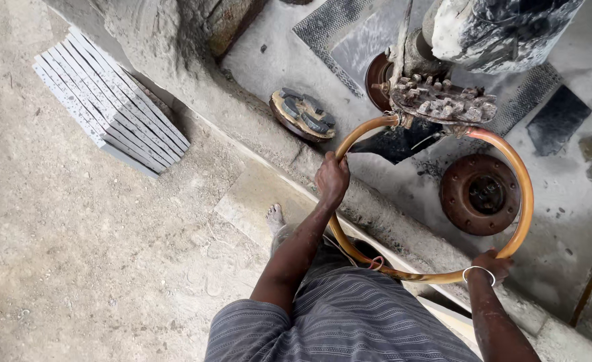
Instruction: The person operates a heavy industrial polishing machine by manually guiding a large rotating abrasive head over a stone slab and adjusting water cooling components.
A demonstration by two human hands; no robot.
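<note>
Head view: the left hand (332, 177) is clenched around the left side of an orange ring handle (525, 201), and the right hand (492, 265) grips its near right curve. The ring hangs from the grinding head (442, 100). A rusty disc (480, 194) lies inside the ring; stacked stone tiles (108, 100) sit well left.

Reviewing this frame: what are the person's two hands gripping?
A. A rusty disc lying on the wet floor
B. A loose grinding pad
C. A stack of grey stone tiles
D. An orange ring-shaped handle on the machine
D: the left hand and right hand both close around the orange ring handle, while the stack of tiles and rusty disc lie untouched.
</note>
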